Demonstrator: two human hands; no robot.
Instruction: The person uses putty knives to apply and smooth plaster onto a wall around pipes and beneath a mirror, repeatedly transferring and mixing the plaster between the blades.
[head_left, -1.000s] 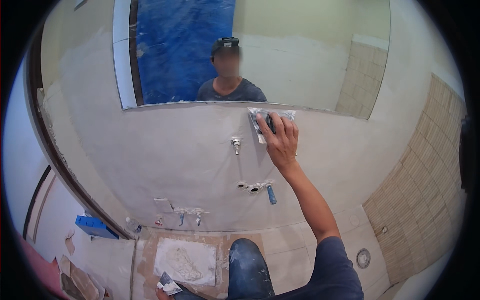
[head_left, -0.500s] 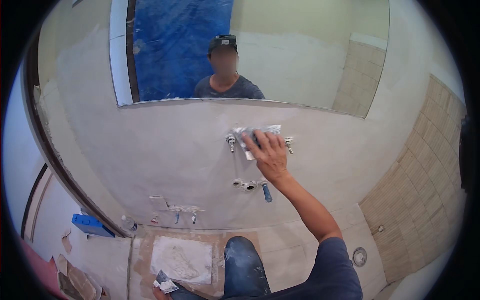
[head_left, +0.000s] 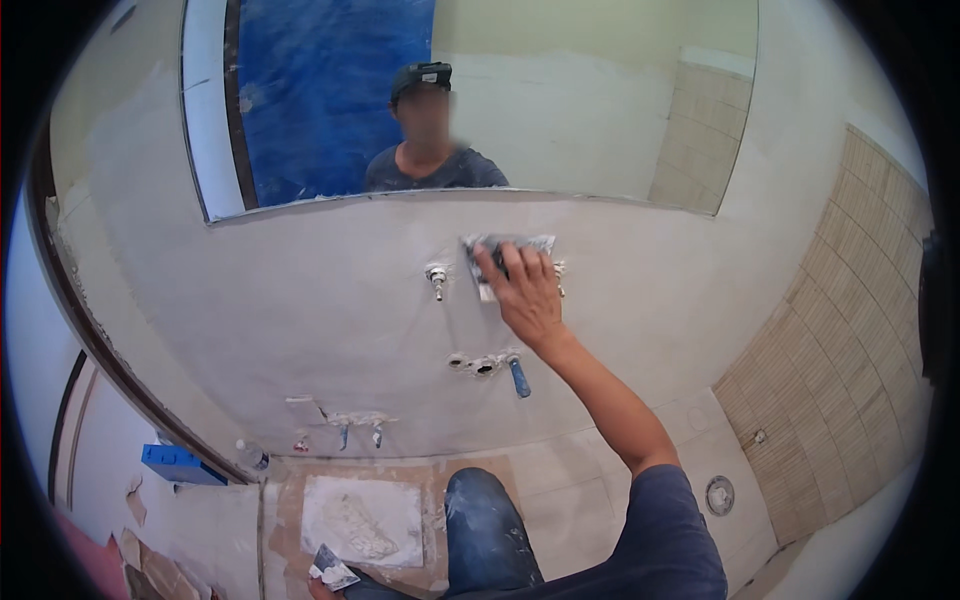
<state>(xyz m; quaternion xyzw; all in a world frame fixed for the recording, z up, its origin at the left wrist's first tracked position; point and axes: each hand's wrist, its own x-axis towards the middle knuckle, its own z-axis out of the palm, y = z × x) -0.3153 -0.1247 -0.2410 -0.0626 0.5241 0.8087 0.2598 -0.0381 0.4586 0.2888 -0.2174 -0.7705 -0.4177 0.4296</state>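
Observation:
My right hand (head_left: pixel 527 295) grips a flat metal spreader (head_left: pixel 510 243) smeared with pale paste, held against the plastered wall (head_left: pixel 300 300) just below the mirror (head_left: pixel 550 120). One metal valve fitting (head_left: pixel 436 280) shows left of it, and another (head_left: pixel 560 278) is partly hidden behind it. Below are pipe holes (head_left: pixel 484 367) and a blue pipe stub (head_left: pixel 519 378). My left hand (head_left: pixel 322 588), low at the bottom edge and mostly out of sight, holds a scraper (head_left: pixel 334 569) with white paste on it, beside a board (head_left: pixel 400 500) bearing a heap of paste.
A tiled wall (head_left: pixel 820 360) runs down the right, with a floor drain (head_left: pixel 720 495). A dark doorframe (head_left: pixel 100 350) curves down the left, near a blue box (head_left: pixel 180 462), a plastic bottle (head_left: pixel 250 455) and scraps (head_left: pixel 160 570). Lower pipe outlets (head_left: pixel 360 430) poke from the wall.
My right hand with the spreader moved down and left from under the mirror's edge, then slightly up again. The view has shifted a little. My left hand stays low.

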